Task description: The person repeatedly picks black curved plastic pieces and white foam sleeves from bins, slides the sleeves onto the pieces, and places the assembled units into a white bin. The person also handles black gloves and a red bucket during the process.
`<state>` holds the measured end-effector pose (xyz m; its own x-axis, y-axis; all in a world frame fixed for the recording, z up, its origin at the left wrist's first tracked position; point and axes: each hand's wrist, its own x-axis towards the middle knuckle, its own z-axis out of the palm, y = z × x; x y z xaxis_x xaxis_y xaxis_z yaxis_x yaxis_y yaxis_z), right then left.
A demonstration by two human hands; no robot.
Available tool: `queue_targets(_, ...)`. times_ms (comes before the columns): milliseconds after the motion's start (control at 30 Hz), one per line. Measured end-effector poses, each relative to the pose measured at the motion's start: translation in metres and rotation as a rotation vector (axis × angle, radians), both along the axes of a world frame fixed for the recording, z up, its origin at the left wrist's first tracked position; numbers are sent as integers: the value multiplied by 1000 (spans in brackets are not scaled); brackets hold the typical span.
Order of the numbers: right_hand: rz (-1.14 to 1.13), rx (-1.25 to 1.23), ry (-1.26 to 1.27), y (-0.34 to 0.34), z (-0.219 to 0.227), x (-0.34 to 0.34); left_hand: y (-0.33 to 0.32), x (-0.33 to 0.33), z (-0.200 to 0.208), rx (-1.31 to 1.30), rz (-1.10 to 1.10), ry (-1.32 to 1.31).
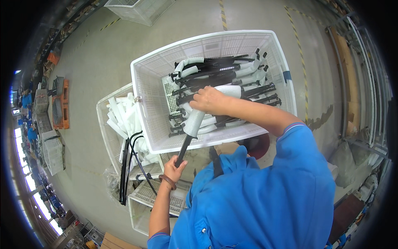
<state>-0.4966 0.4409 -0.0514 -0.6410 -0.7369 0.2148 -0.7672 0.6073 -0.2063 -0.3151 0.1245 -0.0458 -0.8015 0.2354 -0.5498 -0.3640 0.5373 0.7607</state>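
While the left hand [174, 169] curls its fingers around the bare lower length of a slim, straight black rod [185, 148], the right hand [208, 101] has its fingers closed over the upper end of the pale white, padded foam sleeve [194, 123] that covers the rod's other part. The rod slants from the left fingers up and rightward to the right fingers, crossing the near rim of a large white plastic lattice-walled crate [147, 83]. Because the right fingers appear to press on soft padding rather than on the rod itself, the sleeve could slip or bunch if the two hands pull unevenly. A small dark projection at the sleeve's lower edge, between both hands, could snag and tear the foam. Just beyond and below the right fingers lies a tangled layer of black rods partly wrapped in white foam [215, 79]; their projecting ends could catch the held one if it dips. Should the left grip loosen, the bare end might knock the rim. To the left of the left fingers, slender black curved tubes [124, 170] lean over a smaller white crate [114, 94] of loose white foam tubes [120, 116], and a sideways swing could dislodge them.
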Motion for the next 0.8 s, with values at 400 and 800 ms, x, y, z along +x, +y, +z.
queue_targets(400,106,228,-204,26,5,3,17,0,-5,-77,-148,-69)
queue_targets(800,-1,232,-255,88,-163,3,45,-80,-30,-407,-116,689)
